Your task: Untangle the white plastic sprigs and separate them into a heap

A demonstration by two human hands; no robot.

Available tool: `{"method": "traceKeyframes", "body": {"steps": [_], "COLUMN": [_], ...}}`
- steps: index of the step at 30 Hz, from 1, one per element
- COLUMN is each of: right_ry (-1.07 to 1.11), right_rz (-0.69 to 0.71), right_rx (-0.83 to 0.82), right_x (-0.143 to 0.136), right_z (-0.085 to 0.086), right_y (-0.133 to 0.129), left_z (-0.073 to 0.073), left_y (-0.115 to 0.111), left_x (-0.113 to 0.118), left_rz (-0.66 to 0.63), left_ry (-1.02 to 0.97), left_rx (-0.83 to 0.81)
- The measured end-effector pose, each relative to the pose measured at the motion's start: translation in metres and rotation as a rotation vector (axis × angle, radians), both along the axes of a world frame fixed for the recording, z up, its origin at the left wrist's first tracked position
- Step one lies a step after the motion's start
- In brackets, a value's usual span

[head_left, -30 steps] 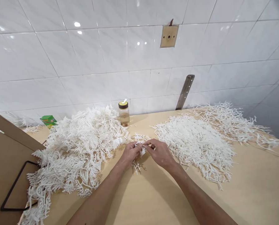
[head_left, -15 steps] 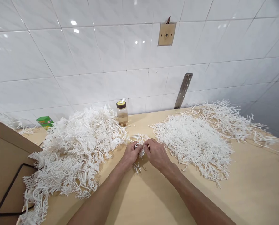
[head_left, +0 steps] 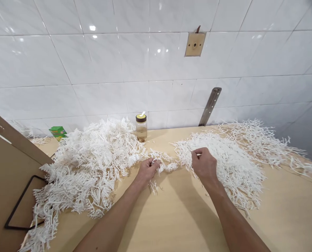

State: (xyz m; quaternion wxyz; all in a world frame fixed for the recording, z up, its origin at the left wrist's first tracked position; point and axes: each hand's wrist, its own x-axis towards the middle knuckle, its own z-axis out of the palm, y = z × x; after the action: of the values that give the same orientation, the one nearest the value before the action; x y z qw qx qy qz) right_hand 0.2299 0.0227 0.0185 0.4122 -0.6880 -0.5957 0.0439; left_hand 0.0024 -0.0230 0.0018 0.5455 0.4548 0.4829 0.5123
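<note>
White branching strands lie in a big tangled pile (head_left: 93,164) on the left and a flatter pile (head_left: 232,168) on the right of the wooden table (head_left: 171,210). Between them, my left hand (head_left: 147,170) pinches a small white branched piece (head_left: 160,166), with more bits around it. My right hand (head_left: 204,161) is raised over the left edge of the flatter pile, its fingers pressed together. Whatever those fingertips hold, if anything, is too small to make out.
A lidded jar (head_left: 141,128) of yellowish liquid stands at the back, near a green box (head_left: 58,133). A metal strip (head_left: 210,106) leans on the tiled wall. A brown cardboard panel (head_left: 11,182) stands at the left; looser strands (head_left: 266,140) lie at the back right.
My right hand has moved away from my left hand, rightward to the flatter pile. My left hand stays in the middle with the white piece. The view has shifted slightly.
</note>
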Motion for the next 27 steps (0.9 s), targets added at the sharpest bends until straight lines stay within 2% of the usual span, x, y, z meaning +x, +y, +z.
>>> {"method": "traceKeyframes", "body": {"steps": [3, 5, 9, 12, 16, 21, 27], "right_ry": [0.051, 0.085, 0.279, 0.466, 0.566, 0.568, 0.338], "right_rz": [0.031, 0.149, 0.512, 0.659, 0.711, 0.714, 0.668], "right_rx": [0.18, 0.165, -0.168, -0.349, -0.42, -0.389, -0.244], "right_x": [0.011, 0.002, -0.036, -0.061, -0.07, -0.068, -0.07], "right_z": [0.002, 0.004, 0.007, 0.006, 0.002, -0.004, -0.007], "right_y": [0.001, -0.004, -0.023, -0.034, -0.039, -0.036, -0.037], "left_z": [0.001, 0.002, 0.002, 0.002, 0.001, -0.002, -0.004], "left_y": [0.001, 0.001, 0.001, 0.0, 0.0, 0.001, 0.001], "left_x": [0.0, 0.0, 0.001, 0.002, 0.003, 0.006, 0.008], "left_rz": [0.008, 0.013, 0.027, 0.044, 0.064, 0.101, 0.094], "left_ry": [-0.039, -0.04, -0.077, -0.092, -0.07, -0.004, 0.057], "left_rx": [-0.045, -0.043, -0.051, -0.038, -0.015, 0.004, 0.045]}}
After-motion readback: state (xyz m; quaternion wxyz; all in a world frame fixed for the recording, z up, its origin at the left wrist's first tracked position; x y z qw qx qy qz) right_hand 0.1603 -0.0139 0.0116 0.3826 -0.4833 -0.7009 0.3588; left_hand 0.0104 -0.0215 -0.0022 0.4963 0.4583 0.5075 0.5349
